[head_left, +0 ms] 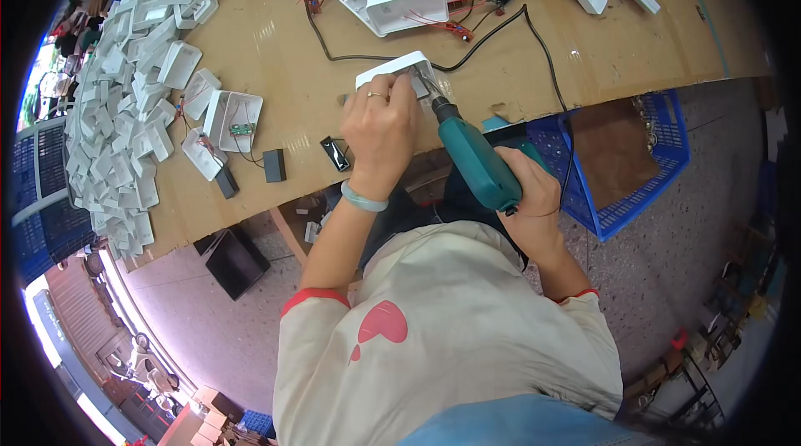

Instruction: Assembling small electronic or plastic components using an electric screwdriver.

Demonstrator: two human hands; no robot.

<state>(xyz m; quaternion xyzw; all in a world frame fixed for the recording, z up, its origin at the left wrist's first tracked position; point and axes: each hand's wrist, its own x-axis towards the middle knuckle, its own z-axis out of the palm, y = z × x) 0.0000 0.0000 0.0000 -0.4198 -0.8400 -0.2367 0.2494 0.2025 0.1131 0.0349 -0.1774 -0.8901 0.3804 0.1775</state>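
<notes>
My right hand (pixel 534 200) is wrapped round the rear of a green corded electric screwdriver (pixel 474 152). Its bit end points forward and left, into a small white plastic case (pixel 390 66) near the table's front edge. With bent fingers, my left hand (pixel 380 133) grips that case from the near side and covers much of its middle. The bit's very tip is hard to make out beside my fingers. Just left of my left wrist lies a small dark part with a shiny top (pixel 335 154). Further left, a dark grey block (pixel 274 166) sits by an opened white case with a green circuit board (pixel 242 130).
A big heap of white plastic shells (pixel 133 112) covers the table's left side. At the back lie white housings (pixel 406 9) with red wires and boards. A black cable (pixel 359 57) crosses the cardboard-covered tabletop (pixel 275 37). Right of the table stands a blue crate (pixel 638 196).
</notes>
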